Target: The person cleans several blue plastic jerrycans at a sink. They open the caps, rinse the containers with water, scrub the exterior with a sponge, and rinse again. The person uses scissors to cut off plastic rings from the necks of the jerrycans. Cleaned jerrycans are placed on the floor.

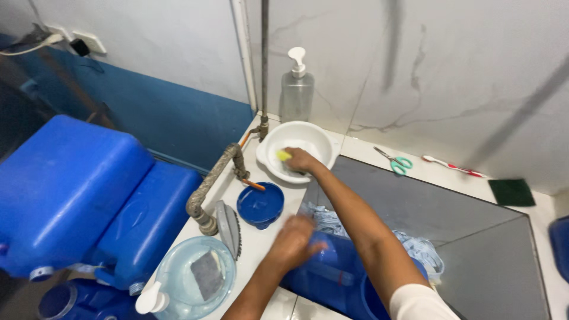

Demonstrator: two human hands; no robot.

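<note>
The right hand [301, 159] reaches into the white plastic basin [320, 139] at the far end of the white tiled tabletop [261, 243], fingers closed on a yellow sponge [284, 155] that rests against the basin's inner wall. The left hand [293, 242] is motion-blurred; it lies on a blue plastic container [323, 269] in the sink [474, 249], near edge, and whether the fingers grip it cannot be told. The two hands are well apart.

Between the hands, on the tabletop, stands a small blue bowl [261, 204]. Left of it a corroded tap pipe [210, 181] curves over the tabletop. A grey scrubbing brush [229, 228] lies just beside the pipe base. Near left, a clear lid [178, 281] carries a grey scouring pad [207, 274].

Far behind the basin stands a clear pump bottle [296, 89]. On the far ledge, right: green-handled scissors [396, 160], a toothbrush [453, 166], a dark green pad [512, 192]. Blue jerrycans [71, 189] stand at left.
</note>
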